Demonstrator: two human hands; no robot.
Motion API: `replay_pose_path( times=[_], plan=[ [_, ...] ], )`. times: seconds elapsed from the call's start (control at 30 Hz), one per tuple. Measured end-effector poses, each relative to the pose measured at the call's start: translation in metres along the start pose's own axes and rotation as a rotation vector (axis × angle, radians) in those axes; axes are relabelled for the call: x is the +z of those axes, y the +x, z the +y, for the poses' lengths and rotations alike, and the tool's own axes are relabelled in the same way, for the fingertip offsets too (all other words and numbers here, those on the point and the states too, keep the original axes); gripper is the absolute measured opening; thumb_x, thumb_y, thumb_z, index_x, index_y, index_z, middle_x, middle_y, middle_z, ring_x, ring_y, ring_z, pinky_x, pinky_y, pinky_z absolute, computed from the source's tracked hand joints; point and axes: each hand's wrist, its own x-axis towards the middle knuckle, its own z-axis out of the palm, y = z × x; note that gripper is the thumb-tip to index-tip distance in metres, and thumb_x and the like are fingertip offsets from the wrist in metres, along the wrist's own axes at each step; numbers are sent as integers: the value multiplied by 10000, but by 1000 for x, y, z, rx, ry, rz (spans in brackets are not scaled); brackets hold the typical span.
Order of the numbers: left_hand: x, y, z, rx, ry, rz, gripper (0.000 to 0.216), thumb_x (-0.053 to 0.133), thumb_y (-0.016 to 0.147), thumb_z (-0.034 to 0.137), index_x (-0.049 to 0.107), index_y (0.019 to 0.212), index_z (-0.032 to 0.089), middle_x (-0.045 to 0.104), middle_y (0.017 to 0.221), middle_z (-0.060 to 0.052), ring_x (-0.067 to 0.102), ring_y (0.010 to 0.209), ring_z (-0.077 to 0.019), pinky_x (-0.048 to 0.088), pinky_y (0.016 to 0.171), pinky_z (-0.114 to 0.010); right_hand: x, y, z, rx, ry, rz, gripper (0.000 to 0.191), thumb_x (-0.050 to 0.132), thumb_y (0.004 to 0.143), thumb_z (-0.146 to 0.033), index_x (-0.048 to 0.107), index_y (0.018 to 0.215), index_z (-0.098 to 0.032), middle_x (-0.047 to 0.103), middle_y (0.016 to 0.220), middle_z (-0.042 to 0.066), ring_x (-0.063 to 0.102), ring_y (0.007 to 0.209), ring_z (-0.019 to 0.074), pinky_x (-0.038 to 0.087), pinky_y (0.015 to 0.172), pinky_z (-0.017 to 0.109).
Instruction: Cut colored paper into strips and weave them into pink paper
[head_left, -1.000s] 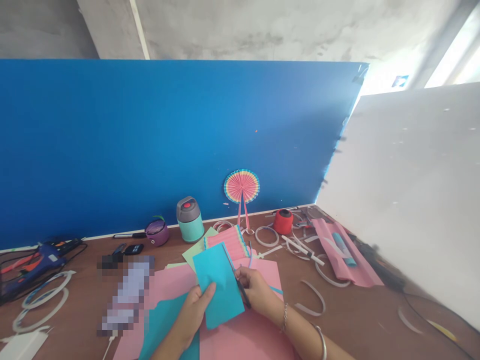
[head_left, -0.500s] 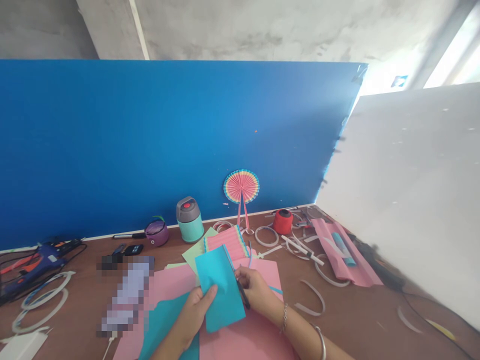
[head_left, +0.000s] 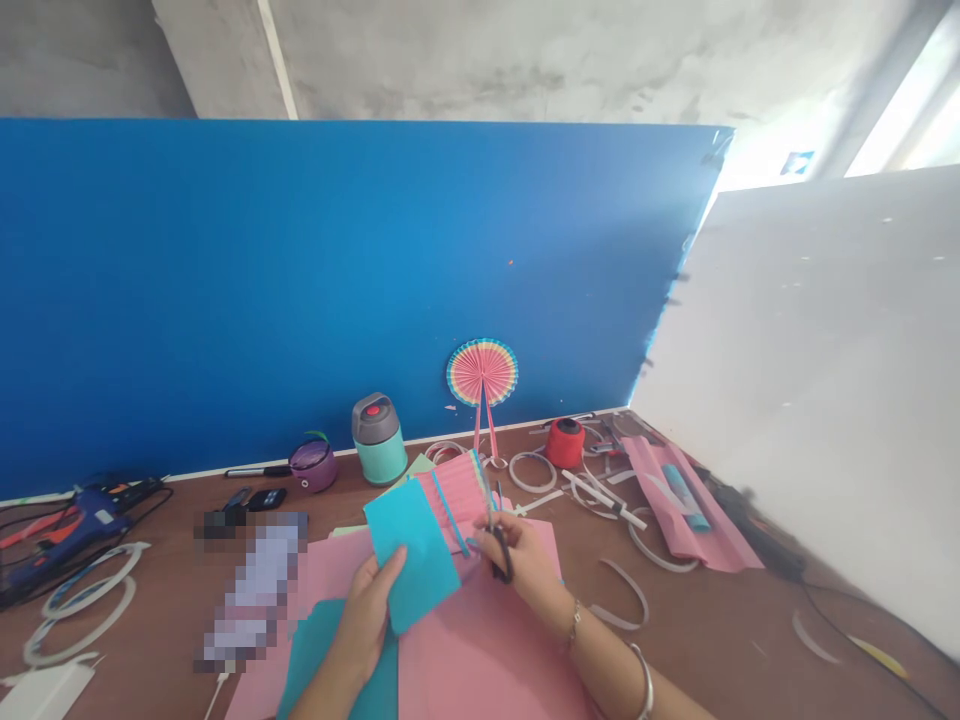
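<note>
Low over the brown worktop (head_left: 150,640), near its front edge, the left hand (head_left: 367,615) pinches a turquoise sheet of paper (head_left: 411,555), thumb on its face and fingers curled behind, holding it tilted above the pink sheets (head_left: 480,660) spread below. Just beside it, the right hand (head_left: 525,560) is closed through the handles of a pair of scissors (head_left: 496,535), blades pointing up and away from the person. A thin turquoise strip (head_left: 448,515) hangs between the sheet's right edge and the scissors. Directly behind lies a pleated pink paper piece (head_left: 457,485) with a coloured edge. Farther back, against the blue board (head_left: 300,280), stand a teal flask (head_left: 379,438), a purple pot (head_left: 313,465), a red spool (head_left: 565,441) and a round paper fan (head_left: 483,372). At far left lies a blue glue gun (head_left: 71,520), with white rings (head_left: 82,610) nearby.
</note>
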Motion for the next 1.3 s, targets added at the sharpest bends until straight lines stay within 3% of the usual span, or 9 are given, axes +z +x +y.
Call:
replay_pose_path(
  times=[0.2,0.43,0.53,0.73,0.83,0.93,1.1,1.2,1.3],
  plan=[
    [-14,9,5,97,-125,233,388,793,528,397,669,807,157,733,813,-50,664,864,-257,507,766,-346,-19,1,-18,-223,142,454,352,642,723,-481,537,854,-171,536,505,-28,432,447,99,329,435,216],
    [-10,6,10,102,-120,231,359,803,495,379,662,738,157,727,755,-47,666,850,-272,515,752,-358,-30,2,-22,-307,149,546,321,615,760,-454,525,885,-172,550,560,-22,408,465,94,349,473,228],
    [-8,3,10,112,-68,137,373,778,544,402,679,807,157,732,822,-64,659,868,-282,515,752,-371,-29,3,-22,-241,112,443,338,615,744,-473,521,880,-179,546,546,-27,404,450,96,321,451,224],
    [6,-7,1,109,165,-121,399,742,606,435,701,890,158,723,945,-96,629,936,-297,483,838,-384,-7,-6,-12,-70,5,-208,374,728,605,-282,494,882,-190,559,673,-30,496,582,105,371,521,210],
    [10,-9,-6,146,250,-195,383,705,646,453,706,903,168,706,1002,-105,613,967,-290,471,864,-374,-1,-8,-5,-77,-68,-264,318,679,612,-222,497,871,-196,496,661,-53,434,543,78,317,475,188],
    [6,-4,-14,171,390,-183,441,664,689,455,667,1042,191,697,992,-112,629,922,-276,486,831,-380,-13,3,0,-124,-80,-136,280,620,614,-201,507,871,-196,494,624,-57,414,499,79,309,459,195],
    [-6,5,-28,454,694,-117,358,575,782,345,635,1128,275,605,1222,-88,509,1165,-269,382,1001,-397,-71,28,1,-231,-158,348,298,562,589,-204,529,884,-179,590,703,14,538,630,166,407,566,261],
    [-9,6,-32,591,925,-213,345,534,816,286,621,1148,324,571,1279,-43,418,1259,-259,297,1076,-424,-101,30,-6,-91,-500,558,327,517,608,-197,563,931,-170,633,758,60,571,648,207,382,549,277],
    [-8,3,-31,620,1166,-334,375,496,840,260,573,1196,351,523,1335,2,369,1299,-249,253,1094,-495,-113,25,-18,103,-842,638,361,510,667,-235,584,1013,-169,654,844,100,602,759,251,379,587,290]
  ],
)
